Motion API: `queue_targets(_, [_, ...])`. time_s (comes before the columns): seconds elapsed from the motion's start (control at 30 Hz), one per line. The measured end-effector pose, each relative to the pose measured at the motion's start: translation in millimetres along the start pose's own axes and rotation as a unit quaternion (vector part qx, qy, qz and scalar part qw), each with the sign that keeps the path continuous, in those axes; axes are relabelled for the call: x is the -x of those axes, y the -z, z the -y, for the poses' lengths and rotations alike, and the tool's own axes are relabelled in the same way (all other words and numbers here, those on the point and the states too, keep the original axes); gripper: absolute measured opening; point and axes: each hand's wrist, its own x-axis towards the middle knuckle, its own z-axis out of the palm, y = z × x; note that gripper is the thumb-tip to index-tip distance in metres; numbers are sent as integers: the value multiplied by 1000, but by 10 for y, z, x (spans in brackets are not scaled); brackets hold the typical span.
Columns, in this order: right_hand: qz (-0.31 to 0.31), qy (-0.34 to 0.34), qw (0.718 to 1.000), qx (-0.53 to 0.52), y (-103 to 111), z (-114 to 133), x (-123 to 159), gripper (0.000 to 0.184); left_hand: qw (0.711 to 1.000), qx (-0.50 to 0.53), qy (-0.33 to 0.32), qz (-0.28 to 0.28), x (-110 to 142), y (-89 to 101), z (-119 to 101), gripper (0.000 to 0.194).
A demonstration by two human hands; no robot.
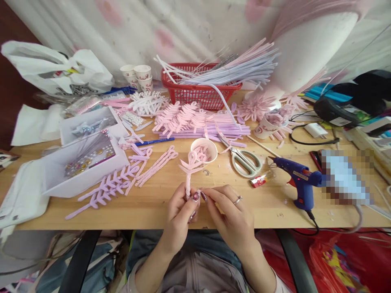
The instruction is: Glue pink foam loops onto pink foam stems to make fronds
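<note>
My left hand (pixel 179 215) is closed around the stem of a pink pipe-cleaner sprig (pixel 188 175). The sprig stands upright, with a loop at its top and short side leaves. Thumb and index finger of my right hand (pixel 233 213) are pinched together beside my left thumb; what lies between them is too small to make out. Just behind the sprig is a paper cup (pixel 213 151) holding short pink pipe-cleaner pieces (pixel 202 153). Scissors (pixel 247 162) lie to the right of the cup, and twisted pink strips (pixel 157 166) lie to the left.
A blue glue gun (pixel 297 177) with a cord rests at the right. Purple leafy sprigs (pixel 106 187) and a white box of beads (pixel 82 179) are at the left. Behind stand pink sprigs (pixel 179 118) and a red basket (pixel 198 95) of pipe cleaners.
</note>
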Motion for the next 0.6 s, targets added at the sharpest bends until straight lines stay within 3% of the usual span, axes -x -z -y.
queue_targets(0.23, [-17,-4,1000,-14,29,6,-22,22,1000,12,2,4,16,-13,0,32])
queue_targets(0.6, [-50,-14,999,3,-15,140,-29,14,999,1,4,-35,30,-2,32,36])
